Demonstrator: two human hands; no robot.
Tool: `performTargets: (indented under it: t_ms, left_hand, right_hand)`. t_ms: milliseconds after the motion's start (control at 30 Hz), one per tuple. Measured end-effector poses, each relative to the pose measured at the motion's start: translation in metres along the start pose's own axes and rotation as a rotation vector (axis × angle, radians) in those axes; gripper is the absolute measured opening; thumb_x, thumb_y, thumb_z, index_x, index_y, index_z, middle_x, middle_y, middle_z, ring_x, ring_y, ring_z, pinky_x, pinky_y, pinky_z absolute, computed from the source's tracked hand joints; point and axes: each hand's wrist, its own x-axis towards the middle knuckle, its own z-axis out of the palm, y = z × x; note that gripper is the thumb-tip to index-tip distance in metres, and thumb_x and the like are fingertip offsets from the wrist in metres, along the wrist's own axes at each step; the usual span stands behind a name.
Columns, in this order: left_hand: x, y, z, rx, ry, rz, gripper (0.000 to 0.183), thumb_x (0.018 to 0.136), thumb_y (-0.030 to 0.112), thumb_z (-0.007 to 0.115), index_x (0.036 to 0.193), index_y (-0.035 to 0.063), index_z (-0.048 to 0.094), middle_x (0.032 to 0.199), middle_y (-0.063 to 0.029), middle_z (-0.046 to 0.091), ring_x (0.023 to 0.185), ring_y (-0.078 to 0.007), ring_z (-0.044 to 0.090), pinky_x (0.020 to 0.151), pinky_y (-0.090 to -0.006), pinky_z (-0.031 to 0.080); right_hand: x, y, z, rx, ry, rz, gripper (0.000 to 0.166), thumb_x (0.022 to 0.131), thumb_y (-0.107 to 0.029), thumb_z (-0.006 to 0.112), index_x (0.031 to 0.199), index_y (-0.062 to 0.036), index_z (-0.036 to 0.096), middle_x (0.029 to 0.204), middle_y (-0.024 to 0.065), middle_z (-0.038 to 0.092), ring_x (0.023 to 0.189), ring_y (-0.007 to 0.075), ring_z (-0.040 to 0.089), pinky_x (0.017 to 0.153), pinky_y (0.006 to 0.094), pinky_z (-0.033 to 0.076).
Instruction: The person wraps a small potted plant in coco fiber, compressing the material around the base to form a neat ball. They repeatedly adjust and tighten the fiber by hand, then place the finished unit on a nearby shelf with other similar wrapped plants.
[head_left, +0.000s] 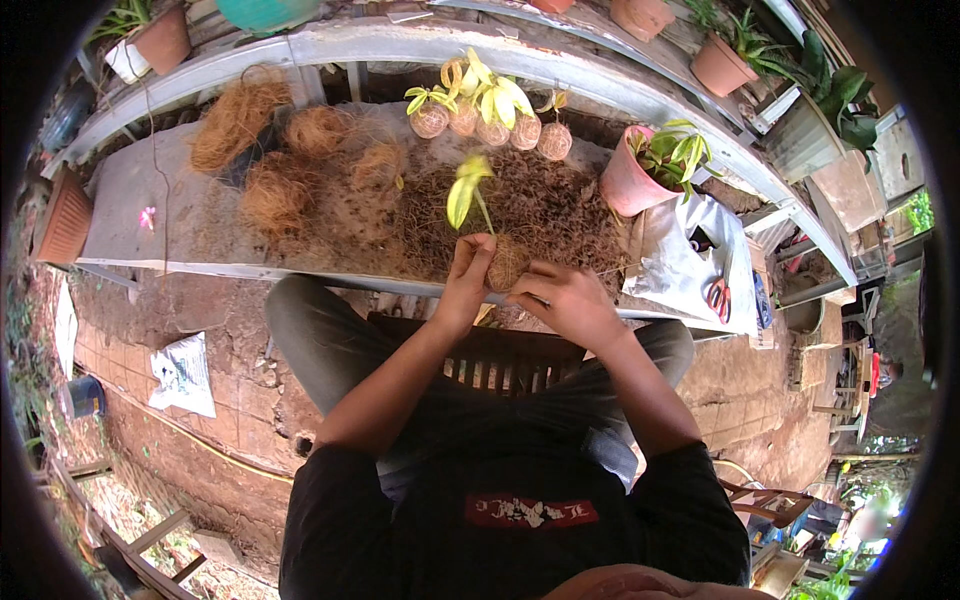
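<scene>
My left hand pinches the upper left side of a coir-fibre ball just over the table's front edge. From the top of the ball rises a plant cutting with yellow-green leaves, slightly blurred. My right hand touches the ball's lower right side with curled fingers. A thin pale thread runs off to the right from behind this hand; whether the fingers grip it is hidden. Beyond lies loose brown fibrous potting material. Several finished-looking wrapped balls with leafy cuttings stand in a row at the back.
Loose coir clumps lie left on the table. To the right are a pink pot with a plant, a silvery plastic bag and orange-handled scissors. A metal frame rail crosses behind, with potted plants above.
</scene>
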Motion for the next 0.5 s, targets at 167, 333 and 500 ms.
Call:
performTargets:
  t_ms: [167, 333, 500]
  left_hand:
    - [-0.006, 0.009, 0.011, -0.033, -0.106, -0.125, 0.035, 0.105, 0.036, 0.056, 0.13, 0.0146, 0.047, 0.107, -0.0003, 0.059, 0.094, -0.0078, 0.059, 0.076, -0.0286, 0.051]
    - [-0.014, 0.004, 0.008, 0.121, -0.228, -0.127, 0.043, 0.104, 0.035, 0.057, 0.137, 0.0115, 0.044, 0.116, -0.0026, 0.059, 0.104, -0.0114, 0.06, 0.085, -0.0317, 0.053]
    - [-0.019, 0.007, 0.018, -0.051, -0.231, -0.135, 0.042, 0.105, 0.032, 0.054, 0.139, 0.01, 0.043, 0.13, -0.0051, 0.057, 0.116, -0.0179, 0.061, 0.098, -0.0389, 0.052]
  right_hand:
    - [0.006, 0.014, -0.011, 0.221, -0.006, 0.003, 0.012, 0.079, -0.014, 0.08, 0.09, -0.0121, 0.074, 0.081, 0.0064, 0.063, 0.066, 0.0264, 0.065, 0.059, 0.0373, 0.053]
    - [0.005, 0.013, 0.004, 0.423, 0.088, 0.024, 0.014, 0.08, -0.008, 0.083, 0.089, -0.006, 0.072, 0.073, 0.0035, 0.055, 0.059, 0.0148, 0.052, 0.054, 0.031, 0.042]
    - [0.0, 0.029, -0.003, 0.5, 0.114, 0.126, 0.017, 0.078, -0.007, 0.084, 0.089, -0.0036, 0.071, 0.069, 0.0021, 0.05, 0.06, 0.011, 0.045, 0.055, 0.0287, 0.038]
